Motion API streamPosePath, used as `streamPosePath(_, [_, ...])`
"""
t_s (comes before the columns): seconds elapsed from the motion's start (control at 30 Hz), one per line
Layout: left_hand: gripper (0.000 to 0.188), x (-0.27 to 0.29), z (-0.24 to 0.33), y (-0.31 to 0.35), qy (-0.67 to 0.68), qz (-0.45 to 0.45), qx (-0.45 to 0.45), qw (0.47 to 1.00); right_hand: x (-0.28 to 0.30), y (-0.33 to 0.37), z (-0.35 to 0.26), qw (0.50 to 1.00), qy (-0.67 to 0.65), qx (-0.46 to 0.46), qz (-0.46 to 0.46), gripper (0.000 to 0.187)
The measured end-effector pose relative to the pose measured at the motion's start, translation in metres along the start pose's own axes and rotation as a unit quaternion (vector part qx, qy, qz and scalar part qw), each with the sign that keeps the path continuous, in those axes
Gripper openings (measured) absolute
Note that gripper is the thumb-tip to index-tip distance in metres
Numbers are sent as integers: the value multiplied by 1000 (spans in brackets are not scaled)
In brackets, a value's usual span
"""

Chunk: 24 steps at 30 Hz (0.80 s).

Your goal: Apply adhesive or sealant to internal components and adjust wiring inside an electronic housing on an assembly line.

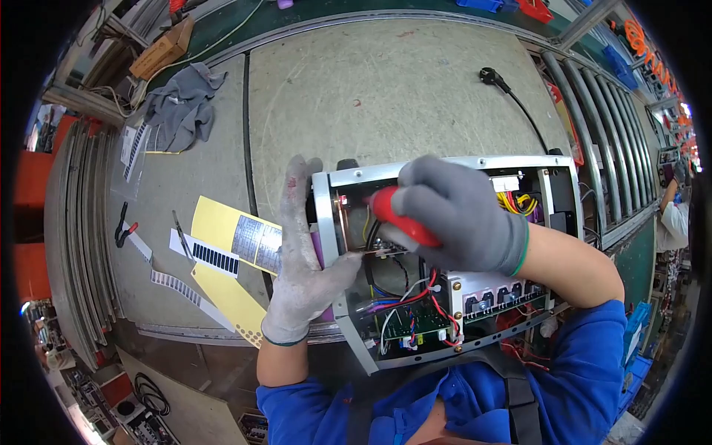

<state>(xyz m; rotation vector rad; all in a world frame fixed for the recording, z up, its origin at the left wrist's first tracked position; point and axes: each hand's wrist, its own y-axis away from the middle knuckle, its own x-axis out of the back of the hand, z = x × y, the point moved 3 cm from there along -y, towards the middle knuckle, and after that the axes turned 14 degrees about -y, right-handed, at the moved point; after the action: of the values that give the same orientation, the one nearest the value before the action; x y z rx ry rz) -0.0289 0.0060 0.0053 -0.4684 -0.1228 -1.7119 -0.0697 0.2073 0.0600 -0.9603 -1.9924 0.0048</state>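
Note:
An open metal chassis [358, 176] with circuit boards, coloured wires and a silver frame lies in front of me at the table's near edge. My left hand [300, 274], in a pale, stained glove, rests along its left side. The fingers are stretched out and the thumb reaches over the frame. Above the chassis my right hand [471, 219], in a grey glove, is wrapped round a red-handled screwdriver [408, 219]. Its handle slants toward the left wall of the chassis; the tip cannot be made out. Red, blue and white wires [415, 297] run through the near part of the chassis.
A black power plug [489, 76] and cord lie beyond the chassis. To the left are yellow label sheets [211, 219], a knife-like tool [124, 226] and a grey cloth [185, 107]. Metal rollers [604, 111] stand at the right, with a person [675, 215] farther off.

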Motion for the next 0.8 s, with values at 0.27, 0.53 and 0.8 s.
streamPosePath(0.27, [109, 4, -1, 0, -106, 5, -51, 993, 85, 33, 19, 961, -174, -111, 185, 32])
streamPosePath(0.53, [107, -3, -7, 9, 8, 31, -3, 999, 80, 29, 25, 967, -198, -139, 75, 51])
streamPosePath(0.8, [109, -4, -9, 7, 35, 15, 3, 999, 73, 23, 29, 990, -141, -20, -3, 54])
